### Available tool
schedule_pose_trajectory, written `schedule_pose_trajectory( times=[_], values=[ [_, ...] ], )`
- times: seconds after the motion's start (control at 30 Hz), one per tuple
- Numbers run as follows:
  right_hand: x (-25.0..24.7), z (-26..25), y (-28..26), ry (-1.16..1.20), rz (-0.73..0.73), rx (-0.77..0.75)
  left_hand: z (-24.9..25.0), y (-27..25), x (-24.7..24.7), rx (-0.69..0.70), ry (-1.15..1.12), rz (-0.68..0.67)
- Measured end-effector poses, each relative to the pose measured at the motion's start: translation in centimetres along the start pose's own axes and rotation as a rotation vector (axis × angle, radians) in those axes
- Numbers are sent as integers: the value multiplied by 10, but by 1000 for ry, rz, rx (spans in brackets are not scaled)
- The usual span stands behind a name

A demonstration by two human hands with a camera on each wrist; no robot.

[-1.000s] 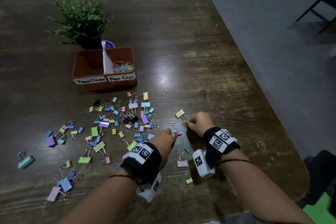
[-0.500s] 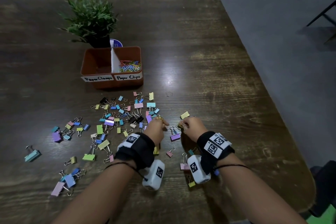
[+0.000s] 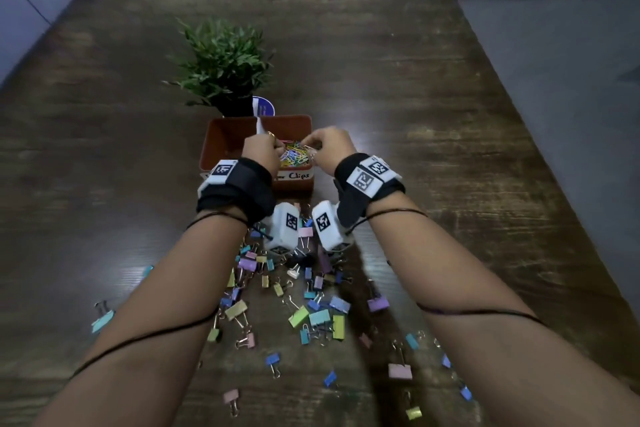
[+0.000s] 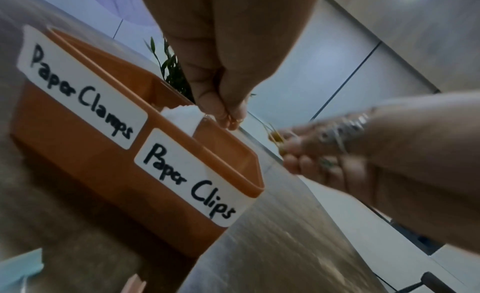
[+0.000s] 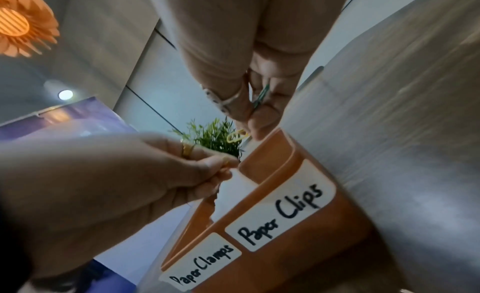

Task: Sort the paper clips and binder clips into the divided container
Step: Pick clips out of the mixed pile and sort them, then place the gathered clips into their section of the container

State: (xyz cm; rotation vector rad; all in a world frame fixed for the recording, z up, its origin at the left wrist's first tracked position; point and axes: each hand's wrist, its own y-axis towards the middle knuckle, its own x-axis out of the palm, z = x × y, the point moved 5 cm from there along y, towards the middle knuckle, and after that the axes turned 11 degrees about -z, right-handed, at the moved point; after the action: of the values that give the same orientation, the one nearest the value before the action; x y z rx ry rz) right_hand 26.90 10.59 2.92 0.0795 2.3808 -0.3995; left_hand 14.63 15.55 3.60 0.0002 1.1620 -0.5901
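Both hands now up from counter (image 3: 433, 87), over container (image 3: 221, 130). Left hand (image 3: 260, 152): fingers pinch something small, near divider (image 3: 259, 125). Right hand (image 3: 329, 146): fingers pinch paper clips (image 5: 237, 136) above "Paper Clips" side. Drop imminent. Binder clips (image 3: 311, 308) unsorted on counter.

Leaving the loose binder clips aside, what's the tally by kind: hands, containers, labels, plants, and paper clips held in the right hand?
Hands: 2 (left hand, right hand)
Divided container: 1
Labels: 2 (Paper Clamps label, Paper Clips label)
Potted plant: 1
Paper clips in the right hand: 2 (yellow paper clip, green paper clip)
Total: 8
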Motion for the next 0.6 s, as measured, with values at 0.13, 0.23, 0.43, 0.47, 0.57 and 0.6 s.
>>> schedule_pose_trajectory(
  times=[0.13, 0.23, 0.43, 0.47, 0.57, 0.6],
  values=[
    [22, -13, 37, -103, -55, 5, -5, 20, 7, 24, 83, -120],
    [33, -12, 35, -156, -158, -35, -13, 15, 11, 55, 40, -235],
    [25, 19, -43, 3, -72, -103, -11, -43, 17, 273, -41, 12],
    [26, 34, -63, 4, -56, -74, -9, -60, 27, 289, -43, 6],
    [35, 93, -116, -12, -98, 87, 11, -110, 79, 352, -59, -221],
    [40, 113, -130, -34, -148, 161, 21, -123, 99, 383, -24, -334]
  ],
)
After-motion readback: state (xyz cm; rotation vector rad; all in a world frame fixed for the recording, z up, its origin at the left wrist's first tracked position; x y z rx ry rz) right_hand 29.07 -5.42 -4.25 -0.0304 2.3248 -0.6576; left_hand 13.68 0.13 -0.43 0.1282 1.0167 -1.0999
